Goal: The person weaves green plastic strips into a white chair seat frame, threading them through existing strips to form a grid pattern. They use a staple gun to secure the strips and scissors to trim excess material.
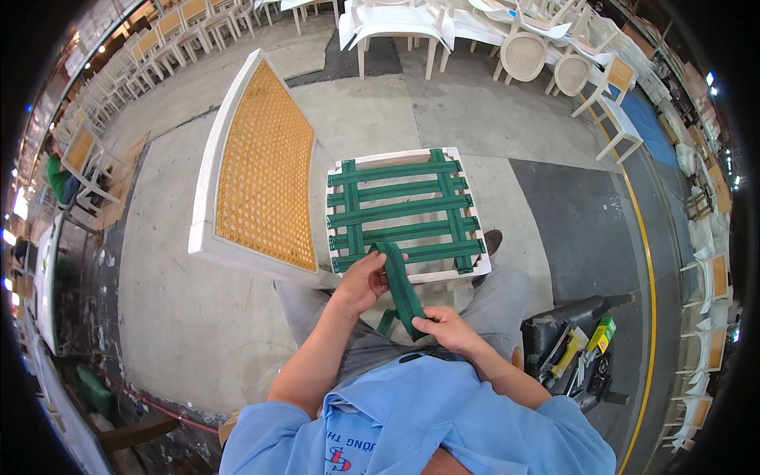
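Note:
Between my knees stands a white wooden chair (204,190) with a woven cane panel (265,174) in its back. Dark green webbing straps (400,210) cross its open seat frame, several running side to side and two front to back. My left hand (364,283) pinches the upper end of a loose green webbing strip (401,291) at the near edge of the seat. Lower down, my right hand (450,328) grips the same strip between thumb and fingers. The strip is stretched slantwise between both hands, and a tail of it hangs below, partly hidden.
A black padded stool (554,324) at my right carries hand tools and a yellow-green box (602,335). White chairs and tables (396,28) stand at the back. More chairs line both sides. A person in green (59,178) sits at far left.

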